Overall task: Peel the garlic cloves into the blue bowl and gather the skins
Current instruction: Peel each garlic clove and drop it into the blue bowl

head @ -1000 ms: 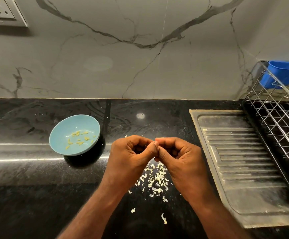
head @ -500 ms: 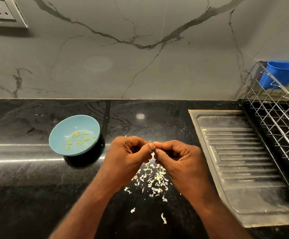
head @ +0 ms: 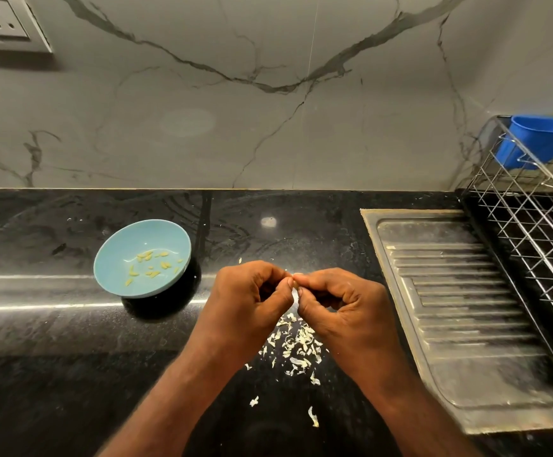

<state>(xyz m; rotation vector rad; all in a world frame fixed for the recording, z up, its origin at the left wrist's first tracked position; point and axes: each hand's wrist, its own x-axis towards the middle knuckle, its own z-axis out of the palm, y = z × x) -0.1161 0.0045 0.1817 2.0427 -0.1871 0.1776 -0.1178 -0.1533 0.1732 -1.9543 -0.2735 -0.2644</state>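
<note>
Grey veined wall (head: 268, 127) behind; black counter (head: 54, 357) across the full width. Steel drainboard (head: 466, 324) set into the counter at right, with a wire rack (head: 532, 232) just beyond it holding a blue tub (head: 539, 140). Left hand (head: 248, 298) and right hand (head: 341, 308) are raised over the counter's centre, both with fingers curled in, thumbs and fingertips meeting. Between them they pinch a small pale clove (head: 295, 286), mostly hidden by the fingers; how much skin remains on it cannot be told. Bowl (head: 120, 245) stands on the counter to the left of the hands, apart from them, tilted toward the camera. Skins (head: 296, 347) lie in a loose heap on the counter directly beneath the hands, a few strays nearer the front edge. Peeled cloves (head: 150, 265) lie scattered inside the bowl.
</note>
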